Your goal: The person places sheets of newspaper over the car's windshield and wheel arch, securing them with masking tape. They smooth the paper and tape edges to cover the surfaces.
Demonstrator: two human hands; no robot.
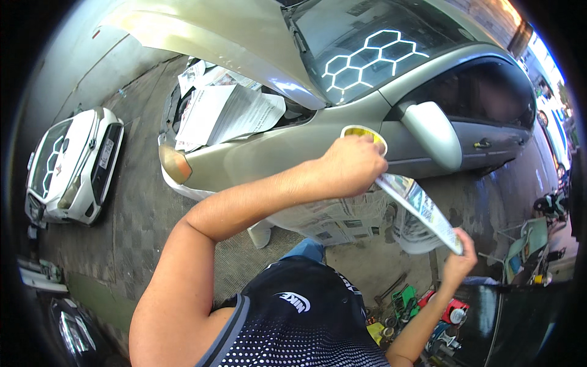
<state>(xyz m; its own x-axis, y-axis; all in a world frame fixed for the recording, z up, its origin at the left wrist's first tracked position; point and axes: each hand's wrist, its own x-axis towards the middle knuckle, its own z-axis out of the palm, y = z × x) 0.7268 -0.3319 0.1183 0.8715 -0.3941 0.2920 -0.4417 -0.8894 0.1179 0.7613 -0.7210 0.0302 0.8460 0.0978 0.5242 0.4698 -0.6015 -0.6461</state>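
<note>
My left hand [351, 164] is closed on a roll of tape [365, 130] with a yellow inner core, close to the car's front fender. From that hand a narrow strip of printed paper with a white edge [422, 205] runs down to the right. Its lower end is pinched in my right hand [461, 260]. Under the strip hangs a pale, partly see-through sheet [419, 232], too blurred to name. Sheets of newspaper [342, 220] cover the fender's lower part, half hidden by my left forearm.
The grey-gold car [244, 162] stands with its hood [202, 27] raised and newspaper [235, 113] over the engine bay. Its side mirror [433, 134] juts out nearby. A white car [76, 165] stands at left. Assorted tools [403, 300] lie at lower right, beside a chair [526, 248].
</note>
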